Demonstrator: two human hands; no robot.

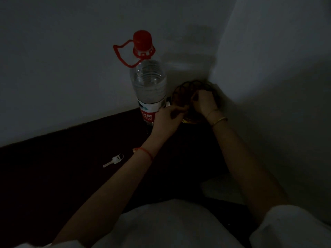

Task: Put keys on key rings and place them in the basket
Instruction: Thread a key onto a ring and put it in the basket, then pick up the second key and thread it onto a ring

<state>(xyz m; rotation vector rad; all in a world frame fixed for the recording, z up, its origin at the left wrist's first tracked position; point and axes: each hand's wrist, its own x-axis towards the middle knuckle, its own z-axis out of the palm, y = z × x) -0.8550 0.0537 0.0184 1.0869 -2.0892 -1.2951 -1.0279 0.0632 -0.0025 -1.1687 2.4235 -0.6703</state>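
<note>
The scene is very dark. A dark wire basket [182, 90] stands in the far corner against the wall. My right hand [204, 102] is over and inside the basket with its fingers curled; what it holds is hidden. My left hand [168, 117] is at the basket's near left rim, fingers pinched together toward the right hand, and any item between them is too dark to make out. A silver key on a ring [113, 160] lies alone on the dark table surface [71, 167], well to the left of my left forearm.
A large clear water bottle [149, 83] with a red cap and red carry handle stands just left of the basket, touching my left hand's side. White walls close the back and right. My white clothing fills the bottom edge.
</note>
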